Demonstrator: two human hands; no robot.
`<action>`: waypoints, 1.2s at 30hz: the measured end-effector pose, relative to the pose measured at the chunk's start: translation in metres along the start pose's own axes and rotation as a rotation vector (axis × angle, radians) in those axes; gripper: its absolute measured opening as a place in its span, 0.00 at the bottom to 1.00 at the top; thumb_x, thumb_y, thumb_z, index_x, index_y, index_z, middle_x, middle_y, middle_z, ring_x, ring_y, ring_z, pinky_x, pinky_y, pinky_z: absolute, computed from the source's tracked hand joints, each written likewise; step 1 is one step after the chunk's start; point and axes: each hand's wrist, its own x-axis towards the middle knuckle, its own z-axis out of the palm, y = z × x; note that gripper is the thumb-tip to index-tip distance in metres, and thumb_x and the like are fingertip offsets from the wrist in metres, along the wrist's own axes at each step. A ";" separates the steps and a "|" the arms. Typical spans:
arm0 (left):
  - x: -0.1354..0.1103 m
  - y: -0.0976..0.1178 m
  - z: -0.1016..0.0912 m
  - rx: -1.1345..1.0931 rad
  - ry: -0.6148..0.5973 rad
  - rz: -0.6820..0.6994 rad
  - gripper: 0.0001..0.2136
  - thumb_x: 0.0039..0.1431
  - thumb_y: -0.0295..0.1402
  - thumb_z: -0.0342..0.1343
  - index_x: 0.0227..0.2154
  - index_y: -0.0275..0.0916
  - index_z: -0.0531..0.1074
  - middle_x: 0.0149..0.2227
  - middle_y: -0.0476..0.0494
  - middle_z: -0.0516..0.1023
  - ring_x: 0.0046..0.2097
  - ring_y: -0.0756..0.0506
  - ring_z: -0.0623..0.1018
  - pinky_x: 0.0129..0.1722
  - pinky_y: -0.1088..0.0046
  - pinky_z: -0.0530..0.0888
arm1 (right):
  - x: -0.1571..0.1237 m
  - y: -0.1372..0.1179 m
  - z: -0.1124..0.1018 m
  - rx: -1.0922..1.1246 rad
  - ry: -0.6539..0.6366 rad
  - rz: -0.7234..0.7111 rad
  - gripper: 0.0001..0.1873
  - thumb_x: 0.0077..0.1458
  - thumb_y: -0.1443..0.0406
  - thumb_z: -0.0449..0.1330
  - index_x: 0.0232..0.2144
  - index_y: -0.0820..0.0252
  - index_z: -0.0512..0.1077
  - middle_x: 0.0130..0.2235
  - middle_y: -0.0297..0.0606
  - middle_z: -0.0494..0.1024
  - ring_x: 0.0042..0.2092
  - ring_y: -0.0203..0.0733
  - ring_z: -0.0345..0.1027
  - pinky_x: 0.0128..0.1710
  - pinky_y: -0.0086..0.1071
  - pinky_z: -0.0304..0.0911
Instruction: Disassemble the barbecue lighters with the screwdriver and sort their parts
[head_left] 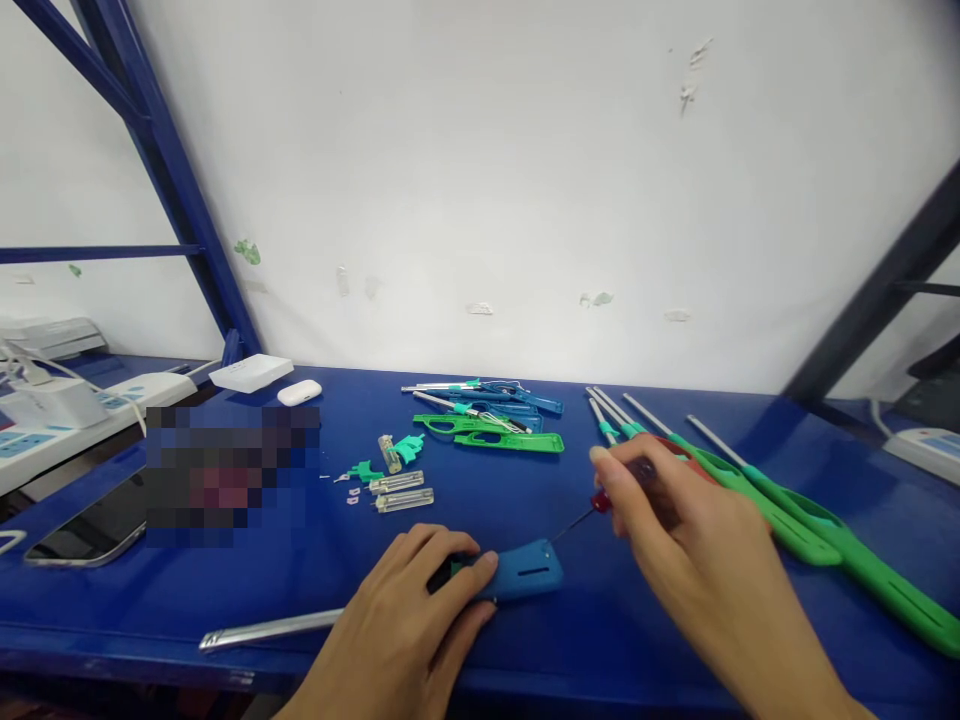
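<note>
My left hand [409, 610] is wrapped round a blue long-nosed gas lighter [525, 568], holding it down near the table's front edge. The lighter's metal tube sticks out to the left, and the hand hides its middle. In my right hand [690, 545] is a screwdriver [600, 500] with a dark red handle and a thin shaft. Its tip is at or very near the right end of the blue handle; contact I cannot make out. Beyond the left hand lie clear fuel tanks [405, 500] and small green plastic parts [409, 450].
Opened blue and green lighter shells [510, 440] with tubes and wires lie at the back middle. Several whole green lighters [795, 520] and a red one are at right. A phone [90, 525], white earbud case [299, 392], white box [251, 372] and power strip [67, 425] occupy the left.
</note>
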 end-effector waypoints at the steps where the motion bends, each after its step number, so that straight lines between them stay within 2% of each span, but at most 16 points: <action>1: 0.000 0.000 0.000 -0.003 -0.006 -0.002 0.13 0.74 0.29 0.51 0.55 0.45 0.75 0.50 0.42 0.80 0.49 0.39 0.80 0.49 0.55 0.83 | 0.000 0.001 0.001 -0.006 0.004 0.001 0.18 0.72 0.50 0.55 0.32 0.52 0.70 0.21 0.23 0.70 0.19 0.32 0.63 0.21 0.28 0.55; 7: 0.002 0.000 -0.003 -0.040 -0.045 -0.005 0.13 0.73 0.27 0.52 0.55 0.43 0.74 0.50 0.40 0.79 0.49 0.38 0.79 0.47 0.55 0.84 | -0.002 -0.001 -0.003 0.039 -0.050 0.004 0.21 0.72 0.49 0.54 0.29 0.52 0.68 0.20 0.23 0.68 0.19 0.32 0.60 0.20 0.27 0.53; 12: 0.003 0.001 -0.004 -0.027 -0.056 -0.006 0.13 0.73 0.28 0.52 0.56 0.43 0.74 0.50 0.40 0.79 0.50 0.38 0.79 0.49 0.55 0.83 | -0.002 0.000 -0.002 0.030 -0.021 0.070 0.20 0.71 0.48 0.54 0.31 0.52 0.69 0.19 0.23 0.68 0.18 0.32 0.59 0.18 0.28 0.52; 21: 0.004 0.001 -0.004 -0.049 -0.066 -0.009 0.13 0.73 0.27 0.52 0.56 0.43 0.74 0.51 0.41 0.78 0.50 0.38 0.78 0.48 0.56 0.83 | -0.002 0.005 -0.004 0.090 -0.058 0.136 0.20 0.71 0.47 0.54 0.32 0.51 0.69 0.21 0.24 0.69 0.19 0.33 0.60 0.19 0.29 0.53; 26: 0.004 0.001 -0.004 -0.028 -0.050 0.003 0.13 0.74 0.27 0.51 0.55 0.42 0.74 0.50 0.40 0.79 0.50 0.39 0.78 0.48 0.59 0.83 | -0.001 0.001 -0.008 0.086 -0.095 0.041 0.18 0.73 0.51 0.53 0.32 0.51 0.68 0.21 0.24 0.68 0.20 0.33 0.61 0.19 0.29 0.52; 32: 0.005 0.002 -0.004 -0.017 -0.032 0.007 0.13 0.74 0.28 0.51 0.55 0.43 0.75 0.49 0.40 0.79 0.49 0.39 0.79 0.48 0.59 0.82 | -0.004 -0.008 -0.015 0.109 -0.182 -0.223 0.13 0.75 0.57 0.52 0.36 0.50 0.69 0.31 0.27 0.75 0.29 0.34 0.70 0.31 0.28 0.61; 36: 0.004 0.002 -0.003 -0.024 -0.053 0.009 0.13 0.74 0.27 0.51 0.56 0.43 0.74 0.49 0.40 0.79 0.50 0.39 0.79 0.49 0.59 0.82 | -0.006 -0.008 -0.014 0.132 -0.240 -0.237 0.11 0.75 0.59 0.52 0.37 0.50 0.68 0.32 0.26 0.75 0.30 0.33 0.70 0.32 0.27 0.61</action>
